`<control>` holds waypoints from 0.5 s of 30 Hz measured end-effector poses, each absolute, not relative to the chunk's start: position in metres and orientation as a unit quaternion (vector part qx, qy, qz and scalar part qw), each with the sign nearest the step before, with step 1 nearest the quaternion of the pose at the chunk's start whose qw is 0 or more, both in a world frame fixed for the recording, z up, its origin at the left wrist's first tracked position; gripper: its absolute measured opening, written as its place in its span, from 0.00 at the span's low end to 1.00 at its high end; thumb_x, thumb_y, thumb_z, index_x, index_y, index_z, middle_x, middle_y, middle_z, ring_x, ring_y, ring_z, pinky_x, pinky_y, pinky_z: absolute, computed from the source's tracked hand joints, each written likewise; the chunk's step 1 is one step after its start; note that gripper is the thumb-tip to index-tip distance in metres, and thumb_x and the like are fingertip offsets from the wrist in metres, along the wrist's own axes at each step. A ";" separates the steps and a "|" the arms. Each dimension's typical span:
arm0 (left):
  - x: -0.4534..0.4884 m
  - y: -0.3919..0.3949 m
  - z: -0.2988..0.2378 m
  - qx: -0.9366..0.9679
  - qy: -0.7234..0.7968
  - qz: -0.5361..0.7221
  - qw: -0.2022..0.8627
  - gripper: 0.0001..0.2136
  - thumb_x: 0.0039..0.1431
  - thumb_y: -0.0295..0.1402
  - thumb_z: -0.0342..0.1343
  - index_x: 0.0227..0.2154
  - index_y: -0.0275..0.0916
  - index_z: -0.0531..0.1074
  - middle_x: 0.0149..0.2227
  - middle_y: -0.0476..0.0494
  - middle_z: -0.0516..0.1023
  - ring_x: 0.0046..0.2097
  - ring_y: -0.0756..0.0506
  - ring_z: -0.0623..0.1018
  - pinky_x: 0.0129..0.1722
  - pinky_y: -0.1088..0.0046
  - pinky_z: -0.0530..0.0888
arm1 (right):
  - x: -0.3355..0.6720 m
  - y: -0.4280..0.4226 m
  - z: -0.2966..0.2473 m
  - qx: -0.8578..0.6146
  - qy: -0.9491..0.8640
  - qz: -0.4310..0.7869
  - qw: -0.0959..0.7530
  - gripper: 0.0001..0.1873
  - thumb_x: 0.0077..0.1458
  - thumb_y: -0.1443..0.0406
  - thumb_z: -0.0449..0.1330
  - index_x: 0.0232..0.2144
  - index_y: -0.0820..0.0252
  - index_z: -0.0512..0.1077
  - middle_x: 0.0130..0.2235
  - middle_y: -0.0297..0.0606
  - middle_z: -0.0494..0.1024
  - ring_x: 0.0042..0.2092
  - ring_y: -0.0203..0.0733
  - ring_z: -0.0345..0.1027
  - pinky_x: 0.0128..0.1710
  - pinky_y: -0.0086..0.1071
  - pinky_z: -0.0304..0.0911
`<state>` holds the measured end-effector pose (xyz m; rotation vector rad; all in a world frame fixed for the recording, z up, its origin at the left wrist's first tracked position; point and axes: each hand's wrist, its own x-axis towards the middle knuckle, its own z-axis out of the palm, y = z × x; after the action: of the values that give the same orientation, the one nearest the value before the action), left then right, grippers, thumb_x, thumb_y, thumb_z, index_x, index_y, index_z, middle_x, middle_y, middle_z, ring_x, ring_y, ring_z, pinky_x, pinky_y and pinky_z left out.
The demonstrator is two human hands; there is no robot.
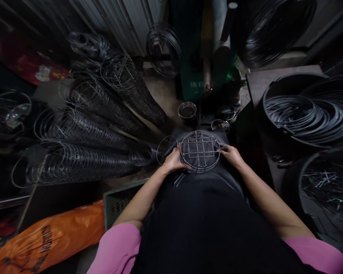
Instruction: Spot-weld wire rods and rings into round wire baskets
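Observation:
In front of me, above a dark work surface, lies a round wire rack (pixel 200 151) made of rings with a grid of crossing wires inside. My left hand (pixel 173 161) is closed on its left rim, the thumb along the lower edge. On the opposite rim, my right hand (pixel 230 153) pinches the wire with its fingertips. A thinner wire ring (pixel 157 149) shows just left of my left hand; whether it touches the hand I cannot tell. Small round tins (pixel 187 110) stand just beyond the rack.
Long stacks of wire racks (pixel 82 161) fill the left side. A dark tub (pixel 264 108) of wire rings is at the right, with a tub (pixel 298 190) of short wire pieces nearer. A green machine (pixel 196 82) stands ahead. An orange sack (pixel 71 232) and green crate (pixel 107 205) lie lower left.

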<state>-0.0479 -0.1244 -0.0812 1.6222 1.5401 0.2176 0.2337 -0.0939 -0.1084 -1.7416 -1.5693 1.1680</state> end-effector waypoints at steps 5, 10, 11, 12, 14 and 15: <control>-0.037 -0.128 -0.076 0.658 0.662 0.017 0.358 0.61 0.26 0.47 0.69 0.62 0.37 0.38 0.56 0.29 0.58 0.55 0.30 0.65 0.49 0.59 0.67 | 0.232 -0.096 -0.116 -0.647 -0.596 0.391 0.272 0.20 0.44 0.67 0.63 0.43 0.57 0.74 0.43 0.37 0.78 0.48 0.48 0.70 0.50 0.38 0.63; -0.034 -0.131 -0.072 0.669 0.661 0.008 0.340 0.61 0.26 0.46 0.70 0.61 0.37 0.38 0.56 0.28 0.58 0.55 0.30 0.66 0.47 0.61 0.68 | 0.229 -0.105 -0.113 -0.633 -0.603 0.387 0.294 0.21 0.44 0.69 0.61 0.44 0.57 0.74 0.45 0.37 0.77 0.49 0.48 0.69 0.52 0.39 0.62; -0.035 -0.132 -0.072 0.673 0.657 0.008 0.341 0.61 0.26 0.45 0.70 0.61 0.37 0.38 0.56 0.28 0.58 0.55 0.30 0.66 0.48 0.61 0.68 | 0.229 -0.108 -0.112 -0.628 -0.605 0.389 0.298 0.21 0.44 0.69 0.61 0.44 0.57 0.74 0.46 0.37 0.76 0.49 0.48 0.69 0.52 0.39 0.61; -0.036 -0.133 -0.072 0.675 0.653 0.008 0.343 0.60 0.27 0.45 0.70 0.61 0.37 0.38 0.55 0.28 0.59 0.55 0.30 0.66 0.48 0.61 0.67 | 0.228 -0.111 -0.111 -0.624 -0.606 0.391 0.300 0.21 0.44 0.69 0.60 0.44 0.57 0.74 0.46 0.36 0.76 0.50 0.47 0.68 0.53 0.39 0.60; -0.039 -0.135 -0.071 0.679 0.646 0.006 0.349 0.60 0.28 0.45 0.69 0.62 0.37 0.38 0.55 0.28 0.60 0.55 0.30 0.66 0.48 0.60 0.67 | 0.228 -0.117 -0.111 -0.626 -0.607 0.390 0.297 0.21 0.45 0.69 0.59 0.45 0.57 0.73 0.46 0.36 0.76 0.51 0.47 0.68 0.53 0.39 0.60; -0.041 -0.136 -0.071 0.680 0.643 0.005 0.352 0.60 0.28 0.45 0.69 0.62 0.37 0.38 0.55 0.28 0.60 0.55 0.30 0.66 0.49 0.60 0.67 | 0.228 -0.118 -0.111 -0.629 -0.608 0.387 0.293 0.21 0.46 0.69 0.59 0.45 0.56 0.73 0.46 0.36 0.76 0.51 0.48 0.68 0.53 0.39 0.60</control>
<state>-0.0405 -0.1355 -0.0709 1.7592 1.6650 0.0126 0.2278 -0.1182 -0.1107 -1.6748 -1.6198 1.0308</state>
